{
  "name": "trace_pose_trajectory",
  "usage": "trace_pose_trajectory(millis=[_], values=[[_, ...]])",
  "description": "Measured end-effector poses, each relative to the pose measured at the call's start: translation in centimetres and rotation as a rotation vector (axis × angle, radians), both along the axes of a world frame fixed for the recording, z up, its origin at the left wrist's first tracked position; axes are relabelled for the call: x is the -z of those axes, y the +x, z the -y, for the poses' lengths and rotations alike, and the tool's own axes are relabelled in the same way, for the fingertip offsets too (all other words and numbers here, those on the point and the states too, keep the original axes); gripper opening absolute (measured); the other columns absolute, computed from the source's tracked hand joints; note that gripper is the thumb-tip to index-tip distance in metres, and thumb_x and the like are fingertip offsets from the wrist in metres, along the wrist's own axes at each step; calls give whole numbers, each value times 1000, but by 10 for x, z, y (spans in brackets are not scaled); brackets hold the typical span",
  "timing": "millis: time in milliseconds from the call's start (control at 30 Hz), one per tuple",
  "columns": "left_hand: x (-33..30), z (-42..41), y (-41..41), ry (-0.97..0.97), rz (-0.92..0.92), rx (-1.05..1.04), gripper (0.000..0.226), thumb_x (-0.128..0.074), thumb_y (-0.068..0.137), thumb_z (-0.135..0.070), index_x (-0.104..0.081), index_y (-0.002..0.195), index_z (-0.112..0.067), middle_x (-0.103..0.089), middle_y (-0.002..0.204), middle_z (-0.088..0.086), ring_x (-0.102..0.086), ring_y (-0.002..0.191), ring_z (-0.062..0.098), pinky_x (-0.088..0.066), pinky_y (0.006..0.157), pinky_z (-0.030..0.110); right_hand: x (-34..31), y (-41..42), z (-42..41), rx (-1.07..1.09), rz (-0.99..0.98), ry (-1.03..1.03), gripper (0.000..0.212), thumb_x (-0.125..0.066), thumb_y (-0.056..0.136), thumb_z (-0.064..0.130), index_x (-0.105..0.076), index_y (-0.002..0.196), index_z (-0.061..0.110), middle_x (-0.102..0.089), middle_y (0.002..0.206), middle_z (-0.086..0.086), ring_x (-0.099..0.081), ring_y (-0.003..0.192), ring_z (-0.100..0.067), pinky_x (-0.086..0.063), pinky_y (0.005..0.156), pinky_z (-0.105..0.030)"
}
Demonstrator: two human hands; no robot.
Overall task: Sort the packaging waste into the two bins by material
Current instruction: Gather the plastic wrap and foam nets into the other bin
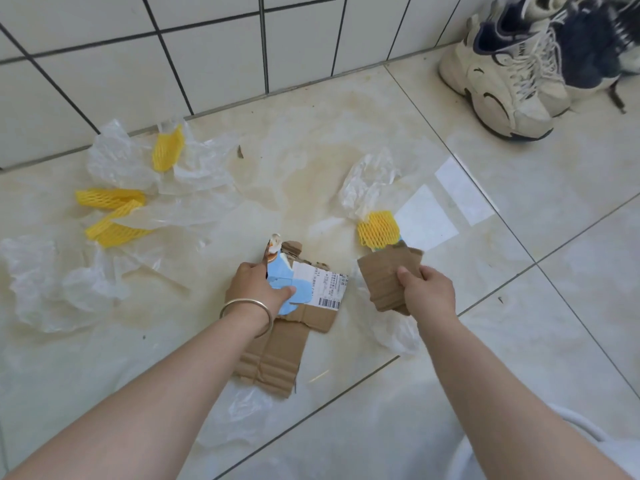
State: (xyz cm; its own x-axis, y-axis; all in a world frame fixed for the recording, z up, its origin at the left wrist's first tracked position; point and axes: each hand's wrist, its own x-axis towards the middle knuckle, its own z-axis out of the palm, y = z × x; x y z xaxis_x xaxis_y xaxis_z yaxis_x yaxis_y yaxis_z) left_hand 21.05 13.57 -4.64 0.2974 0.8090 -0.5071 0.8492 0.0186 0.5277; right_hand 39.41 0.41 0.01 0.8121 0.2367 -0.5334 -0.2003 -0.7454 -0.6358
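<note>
Tiled floor (346,133) w/ white wall tiles behind, sneakers (502,74) parked far right of the labelled cardboard. Left hand (258,285) pinching that labelled cardboard (311,299), fingers closed on its blue-printed corner, more torn cardboard hanging below the wrist. Right hand (427,289) just right of it, fingers clamped on a smaller cardboard scrap (384,275). Yellow foam net (377,228) right behind that scrap, touching or nearly; three more nets (110,216) well left, mixed into clear plastic film (121,161). Film also under and beside the labelled cardboard. No bins in view, so can't tell where either load goes.

Risks, judged: film snagging on torn cardboard edges and riding into the paper bin; loose lower piece slipping off if only pinched; label and blue print mistaken for plastic.
</note>
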Motion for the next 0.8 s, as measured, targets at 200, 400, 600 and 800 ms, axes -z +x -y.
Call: trace_pose_trajectory(millis=[200, 400, 600, 800], values=[[-2, 0, 2, -9, 26, -11, 40, -71, 72, -27, -62, 110, -19, -67, 109, 6, -61, 100, 27, -49, 86, 32, 9, 33, -35, -525, 240, -354, 28, -51, 88, 34, -66, 98, 12, -46, 125, -10, -37, 119, -30, -36, 88, -31], [-2, 1, 2, -35, 70, -58, 38, -72, 72, -25, -63, 108, -20, -68, 107, 4, -63, 95, 24, -49, 81, 29, 19, 39, -47, -550, 151, -286, 19, -57, 87, 25, -64, 88, 7, -58, 102, -16, -54, 86, -29, -40, 62, -26], [-2, 1, 0, -56, 95, -40, 41, -72, 72, -26, -61, 112, -21, -66, 110, 5, -62, 97, 24, -50, 85, 31, 4, 23, -47, -682, 275, -211, 14, -58, 85, 21, -62, 75, 12, -56, 75, -8, -53, 80, -29, -35, 62, -29], [-4, -1, -7, -130, 169, -85, 36, -72, 74, -24, -62, 109, -22, -66, 102, 0, -60, 88, 18, -46, 78, 25, -24, 9, -47, -817, 486, -85, 21, -58, 85, 23, -68, 100, 12, -57, 98, -7, -53, 90, -25, -37, 70, -29]])
